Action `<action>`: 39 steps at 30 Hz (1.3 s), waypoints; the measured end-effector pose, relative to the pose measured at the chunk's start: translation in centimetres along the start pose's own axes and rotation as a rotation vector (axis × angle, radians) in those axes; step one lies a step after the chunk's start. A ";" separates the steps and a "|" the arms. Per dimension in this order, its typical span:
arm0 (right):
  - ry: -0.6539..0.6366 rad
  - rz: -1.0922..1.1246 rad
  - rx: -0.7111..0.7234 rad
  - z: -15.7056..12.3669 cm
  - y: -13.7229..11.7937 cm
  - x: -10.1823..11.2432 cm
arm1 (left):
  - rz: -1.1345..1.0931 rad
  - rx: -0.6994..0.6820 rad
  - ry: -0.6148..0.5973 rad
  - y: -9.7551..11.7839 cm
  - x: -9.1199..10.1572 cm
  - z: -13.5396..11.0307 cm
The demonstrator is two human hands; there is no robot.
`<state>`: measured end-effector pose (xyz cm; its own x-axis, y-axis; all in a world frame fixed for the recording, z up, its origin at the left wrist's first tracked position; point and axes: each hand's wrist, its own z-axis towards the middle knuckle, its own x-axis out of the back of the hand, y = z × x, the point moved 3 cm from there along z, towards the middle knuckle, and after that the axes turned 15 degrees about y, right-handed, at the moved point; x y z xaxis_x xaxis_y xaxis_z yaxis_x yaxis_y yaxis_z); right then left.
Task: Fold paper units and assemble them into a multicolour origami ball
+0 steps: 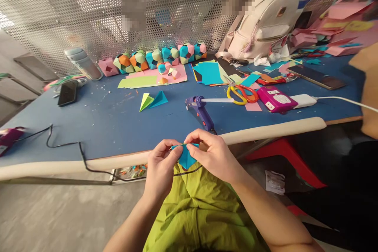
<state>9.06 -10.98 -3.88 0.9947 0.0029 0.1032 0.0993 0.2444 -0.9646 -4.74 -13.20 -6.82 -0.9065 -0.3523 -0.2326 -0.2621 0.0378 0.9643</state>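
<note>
Just past the table's front edge, over my lap, both hands pinch a folded piece of blue paper. My left hand grips its upper left corner between thumb and fingers. Its upper right part is pinched by my right hand. The fingertips of the two hands nearly meet at the paper's top edge. On the table ahead lie a folded green paper piece and a folded blue paper piece, side by side. A purple glue gun with a white glue stick rests close beyond my right hand.
Folded paper balls line the back by the perforated screen. Scissors, a magenta power adapter and a phone lie right. A backpack stands behind. A black cord crosses the front edge. Someone's sleeve is at far right.
</note>
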 end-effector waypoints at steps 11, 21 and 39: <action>-0.075 -0.069 0.127 0.0 -1.1 0.4 | 0.212 -0.268 -0.052 1.3 0.2 -0.4; -0.205 -0.079 -0.010 0.3 -0.7 0.6 | 0.504 -0.611 -0.053 3.1 -0.1 -1.1; -0.189 -0.237 0.326 0.0 -1.1 0.6 | 0.217 -0.163 -0.112 1.6 0.6 0.5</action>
<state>9.52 -11.29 -2.76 0.9199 0.0794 0.3840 0.2800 0.5525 -0.7851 -5.91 -12.93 -5.46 -0.9687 -0.2471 -0.0224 -0.0095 -0.0533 0.9985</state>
